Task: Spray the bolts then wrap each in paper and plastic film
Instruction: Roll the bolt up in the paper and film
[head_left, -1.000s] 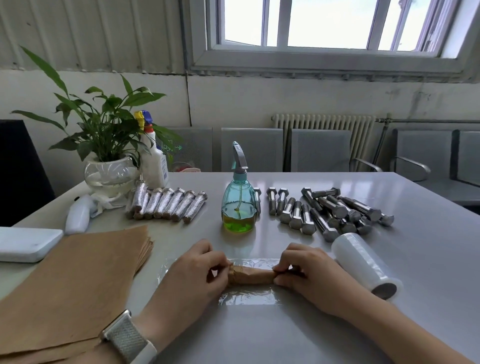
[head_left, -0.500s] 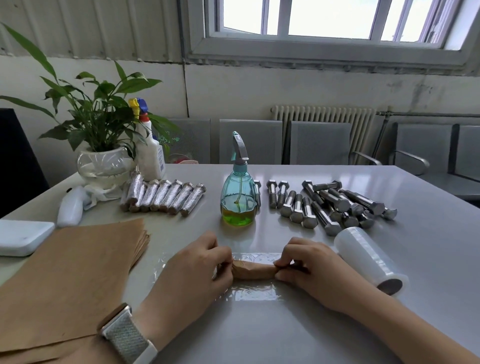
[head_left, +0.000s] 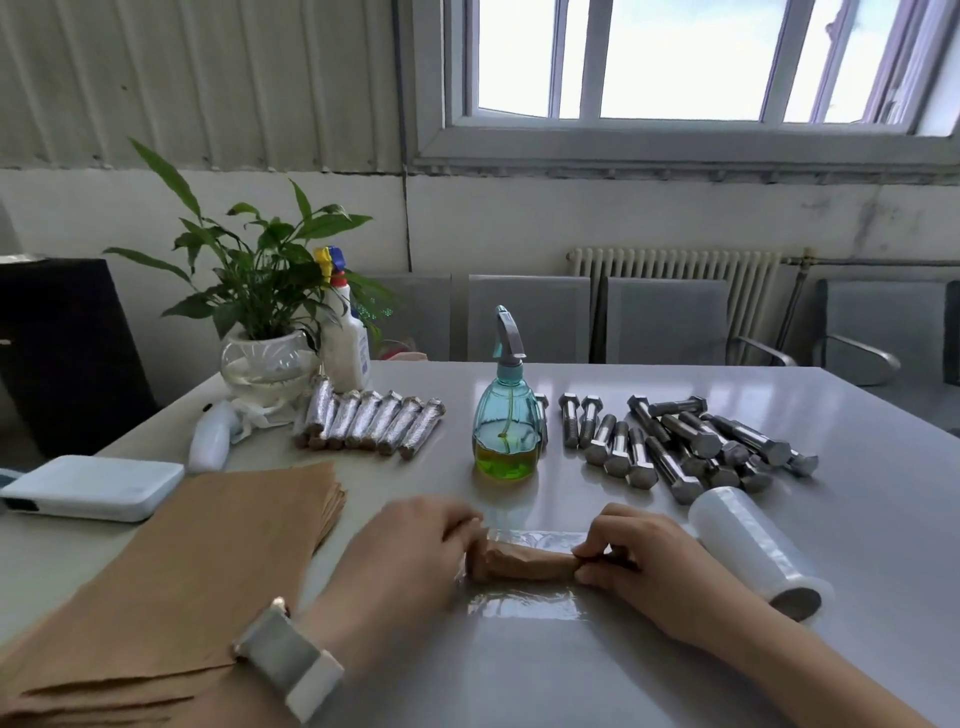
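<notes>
White spray bottle (head_left: 347, 347) label: showing a blue patch, its print too small to read.
Power bank (head_left: 93, 487): showing no legible marking.
Readable text elsewhere: nothing is showing.

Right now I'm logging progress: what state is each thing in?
Paper-wrapped bolt: lying on film sheet, both ends pinched.
Left hand: gripping.
Right hand: gripping.
Film roll: lying sideways.
Spray bottle: upright.
Bare bolts: unwrapped.
Finished bolts: wrapped.

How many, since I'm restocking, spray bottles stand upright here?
2: the teal bottle mid-table beside the loose bolts, the white bottle by the potted plant. None seems hidden.
</notes>
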